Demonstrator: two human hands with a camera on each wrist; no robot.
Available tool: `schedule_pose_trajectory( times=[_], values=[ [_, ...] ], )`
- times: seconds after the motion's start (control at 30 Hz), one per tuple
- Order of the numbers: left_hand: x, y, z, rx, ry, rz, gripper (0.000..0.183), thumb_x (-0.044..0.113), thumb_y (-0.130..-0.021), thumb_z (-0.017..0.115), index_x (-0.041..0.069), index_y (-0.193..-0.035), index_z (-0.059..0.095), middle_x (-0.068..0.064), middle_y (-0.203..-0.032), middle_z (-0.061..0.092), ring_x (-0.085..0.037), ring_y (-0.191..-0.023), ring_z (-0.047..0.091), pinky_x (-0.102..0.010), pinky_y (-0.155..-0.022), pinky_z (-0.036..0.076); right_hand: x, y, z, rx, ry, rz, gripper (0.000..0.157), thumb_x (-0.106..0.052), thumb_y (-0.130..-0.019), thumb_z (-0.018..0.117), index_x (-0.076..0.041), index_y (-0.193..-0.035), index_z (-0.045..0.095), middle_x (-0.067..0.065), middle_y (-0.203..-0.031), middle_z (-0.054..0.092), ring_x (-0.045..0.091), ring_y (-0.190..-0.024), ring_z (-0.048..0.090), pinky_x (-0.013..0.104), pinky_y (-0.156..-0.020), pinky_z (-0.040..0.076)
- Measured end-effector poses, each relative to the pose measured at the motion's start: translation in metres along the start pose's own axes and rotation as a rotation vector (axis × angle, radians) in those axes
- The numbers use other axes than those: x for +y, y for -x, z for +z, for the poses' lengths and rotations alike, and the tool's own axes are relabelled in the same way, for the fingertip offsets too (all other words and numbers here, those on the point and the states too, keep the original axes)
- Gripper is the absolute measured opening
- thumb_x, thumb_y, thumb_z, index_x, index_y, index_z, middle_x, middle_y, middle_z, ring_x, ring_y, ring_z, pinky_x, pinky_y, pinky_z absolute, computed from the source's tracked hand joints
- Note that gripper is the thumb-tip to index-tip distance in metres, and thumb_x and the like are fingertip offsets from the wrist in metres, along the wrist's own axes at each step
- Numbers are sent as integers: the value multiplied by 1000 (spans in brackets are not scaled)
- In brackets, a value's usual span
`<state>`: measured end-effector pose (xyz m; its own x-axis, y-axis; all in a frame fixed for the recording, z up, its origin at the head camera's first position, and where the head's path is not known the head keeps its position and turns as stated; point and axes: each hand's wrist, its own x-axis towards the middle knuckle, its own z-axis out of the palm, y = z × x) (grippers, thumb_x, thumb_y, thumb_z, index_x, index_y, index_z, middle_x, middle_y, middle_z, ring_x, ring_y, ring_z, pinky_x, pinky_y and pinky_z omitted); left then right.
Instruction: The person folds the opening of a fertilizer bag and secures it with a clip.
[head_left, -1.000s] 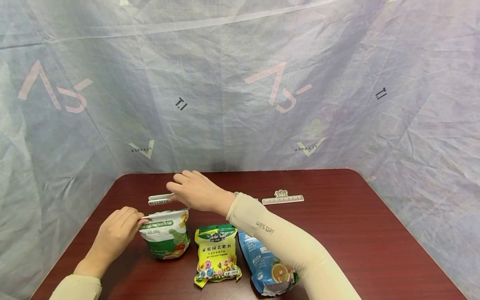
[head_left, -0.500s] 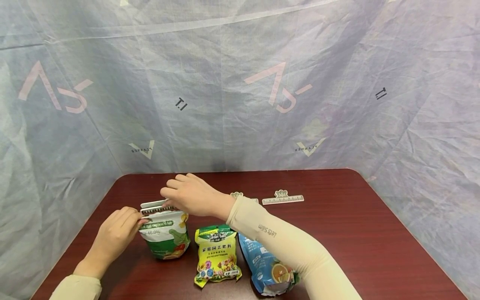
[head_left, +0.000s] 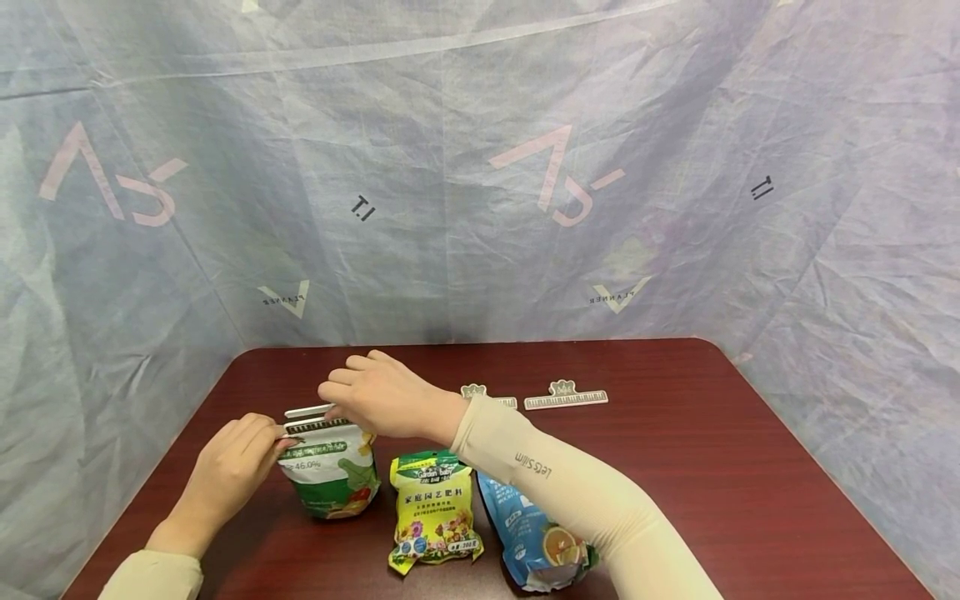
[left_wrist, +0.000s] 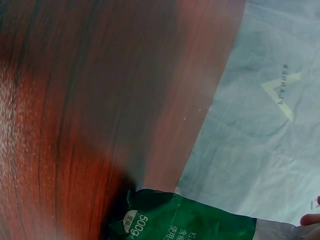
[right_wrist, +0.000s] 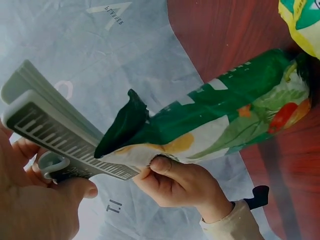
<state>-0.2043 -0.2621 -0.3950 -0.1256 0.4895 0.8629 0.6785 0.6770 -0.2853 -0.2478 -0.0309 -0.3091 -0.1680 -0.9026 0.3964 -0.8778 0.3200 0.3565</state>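
Note:
A green and white bag (head_left: pixel 337 479) with vegetables printed on it stands upright at the table's left. My left hand (head_left: pixel 234 458) pinches its top left corner. My right hand (head_left: pixel 382 390) pinches the handle of a long sealing clip (head_left: pixel 318 425) with a piano-key pattern. In the right wrist view the clip's two bars (right_wrist: pixel 55 130) are spread apart. The bag's top edge is at the gap between them; how deep it sits is hard to tell. The left wrist view catches the bag's green side (left_wrist: pixel 195 220) and only a fingertip.
Right of the bag are a yellow fertilizer bag (head_left: pixel 435 512) and a blue pouch (head_left: pixel 536 533), partly under my right forearm. Two more piano-key clips, one (head_left: pixel 566 396) at the right and one (head_left: pixel 476 393) beside my sleeve, lie farther back. A grey cloth rises behind the table.
My right hand has brought the clip from behind the bag to above its top, then lowered it onto the top edge. The left hand keeps its pinch in the same place.

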Motion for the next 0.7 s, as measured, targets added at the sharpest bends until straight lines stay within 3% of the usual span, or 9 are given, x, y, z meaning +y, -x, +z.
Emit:
schedule_pose_trajectory(
  times=[0.2, 0.7],
  values=[
    [1, -1, -1, 2, 3, 0, 40, 27, -97, 45, -2, -72, 56, -8, -68, 54, -23, -61, 51, -32, -53, 36, 2, 1, -4, 18, -24, -2, 20, -38, -94, 49, -19, -85, 52, -11, -81, 51, 10, -72, 44, 24, -64, 32],
    [1, -2, -1, 10, 9, 0, 41, 27, -97, 45, -3, -73, 57, -7, -68, 54, -22, -60, 51, -32, -52, 35, 3, 0, -7, -18, -20, -27, 19, -37, -93, 51, -20, -85, 54, -11, -79, 53, 9, -70, 45, 25, -62, 32]
  ],
)
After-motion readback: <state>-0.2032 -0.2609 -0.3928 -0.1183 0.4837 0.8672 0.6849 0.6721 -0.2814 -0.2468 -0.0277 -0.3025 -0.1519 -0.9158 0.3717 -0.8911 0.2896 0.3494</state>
